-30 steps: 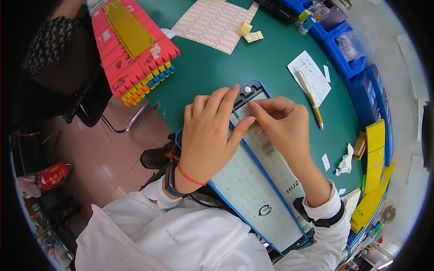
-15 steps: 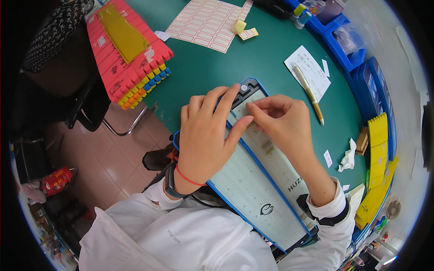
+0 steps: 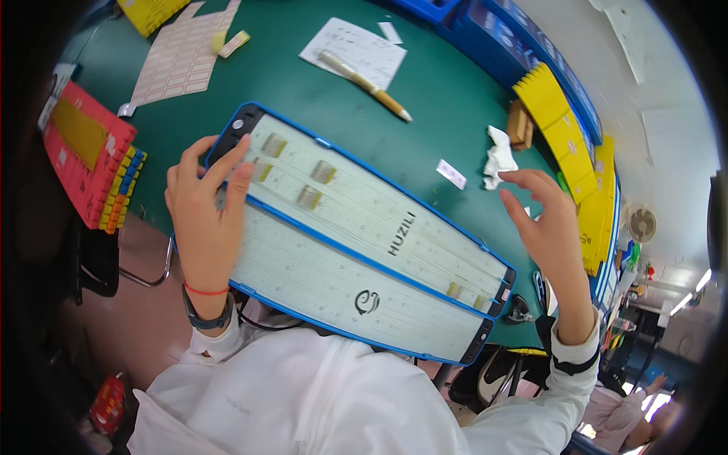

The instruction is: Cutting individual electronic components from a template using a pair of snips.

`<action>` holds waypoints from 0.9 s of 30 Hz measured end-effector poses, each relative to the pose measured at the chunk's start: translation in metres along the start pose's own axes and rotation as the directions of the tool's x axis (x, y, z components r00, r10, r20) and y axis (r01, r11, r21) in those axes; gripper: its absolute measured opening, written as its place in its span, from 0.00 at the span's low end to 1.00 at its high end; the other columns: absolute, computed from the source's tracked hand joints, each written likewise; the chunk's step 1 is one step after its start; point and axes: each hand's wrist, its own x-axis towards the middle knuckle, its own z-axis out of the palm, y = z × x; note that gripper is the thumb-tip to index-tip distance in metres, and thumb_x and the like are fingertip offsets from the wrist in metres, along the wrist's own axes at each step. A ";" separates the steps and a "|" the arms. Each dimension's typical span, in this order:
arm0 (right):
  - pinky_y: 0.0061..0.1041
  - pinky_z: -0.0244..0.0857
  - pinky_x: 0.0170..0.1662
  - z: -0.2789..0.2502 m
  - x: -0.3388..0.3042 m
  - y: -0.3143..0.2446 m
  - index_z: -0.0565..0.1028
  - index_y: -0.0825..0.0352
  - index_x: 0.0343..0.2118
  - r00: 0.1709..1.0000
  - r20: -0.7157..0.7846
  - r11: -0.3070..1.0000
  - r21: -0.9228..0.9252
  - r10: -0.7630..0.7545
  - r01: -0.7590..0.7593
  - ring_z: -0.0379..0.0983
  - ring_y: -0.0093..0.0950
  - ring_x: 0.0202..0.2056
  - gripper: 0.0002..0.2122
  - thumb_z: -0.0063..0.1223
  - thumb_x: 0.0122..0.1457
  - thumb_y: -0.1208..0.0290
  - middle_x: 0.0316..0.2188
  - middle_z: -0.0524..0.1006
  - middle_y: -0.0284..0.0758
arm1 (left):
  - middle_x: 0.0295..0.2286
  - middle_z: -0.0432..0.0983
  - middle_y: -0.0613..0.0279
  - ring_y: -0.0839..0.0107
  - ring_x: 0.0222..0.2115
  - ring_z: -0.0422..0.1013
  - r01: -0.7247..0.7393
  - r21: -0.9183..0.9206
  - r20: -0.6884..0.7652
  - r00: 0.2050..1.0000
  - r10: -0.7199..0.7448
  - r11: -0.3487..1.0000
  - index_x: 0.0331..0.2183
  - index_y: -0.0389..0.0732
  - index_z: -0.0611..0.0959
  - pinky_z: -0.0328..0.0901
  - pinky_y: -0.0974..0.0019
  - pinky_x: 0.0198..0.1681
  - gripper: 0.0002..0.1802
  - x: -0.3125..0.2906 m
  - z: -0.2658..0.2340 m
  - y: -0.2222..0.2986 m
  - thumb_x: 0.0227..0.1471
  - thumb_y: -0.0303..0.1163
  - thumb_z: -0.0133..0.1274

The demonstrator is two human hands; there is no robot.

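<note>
A long flat case (image 3: 326,284) with blue rims, black ends and two pale panels side by side lies slantwise in front of me. My left hand (image 3: 208,201) grips its left end, the thumb and a finger resting on top and the other fingers round the edge. Several small grey-and-yellow striped pieces (image 3: 324,172) sit in the far panel, a few near the left end and others by the right end. Off the case to the right, my right hand (image 3: 546,220) hangs in the air, thumb and forefinger apart, holding nothing I can see. A crumpled white tissue (image 3: 498,159) is close to its fingertips.
Beyond the case lie a written paper (image 3: 353,53) and a gold pen (image 3: 368,85). A label sheet (image 3: 182,57) and a red foam stack (image 3: 87,140) are at the left. Yellow foam strips (image 3: 557,114) and a small brown block (image 3: 519,125) stand at the right.
My right hand has left the far end of the case and moved right. My left hand stays at that end. The view has turned, and the case now lies more crosswise.
</note>
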 end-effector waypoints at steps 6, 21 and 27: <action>0.28 0.67 0.36 0.034 -0.008 0.021 0.77 0.68 0.35 0.991 0.124 0.968 0.239 0.054 -0.082 0.75 0.33 0.32 0.08 0.57 0.52 0.73 0.30 0.78 0.38 | 0.42 0.70 0.62 0.66 0.35 0.62 -0.047 0.007 0.007 0.999 0.047 0.999 0.44 0.50 0.83 0.56 0.63 0.45 0.17 0.003 0.006 0.002 0.57 0.45 0.48; 0.37 0.65 0.36 0.071 0.008 -0.006 0.65 0.64 0.36 0.996 0.061 0.997 -0.046 0.071 -0.069 0.72 0.38 0.35 0.18 0.49 0.42 0.89 0.30 0.73 0.40 | 0.43 0.69 0.61 0.63 0.37 0.63 -0.166 0.041 0.023 0.986 0.165 0.985 0.45 0.50 0.81 0.57 0.61 0.44 0.18 0.004 0.002 0.000 0.54 0.44 0.52; 0.23 0.63 0.35 -0.003 -0.007 0.003 0.66 0.67 0.37 0.938 -0.347 0.995 0.087 -0.013 0.046 0.66 0.31 0.30 0.14 0.41 0.49 0.92 0.28 0.67 0.38 | 0.43 0.68 0.63 0.66 0.35 0.60 -0.136 0.047 0.041 0.990 0.134 0.990 0.46 0.49 0.81 0.55 0.65 0.45 0.17 0.002 -0.002 0.006 0.55 0.42 0.50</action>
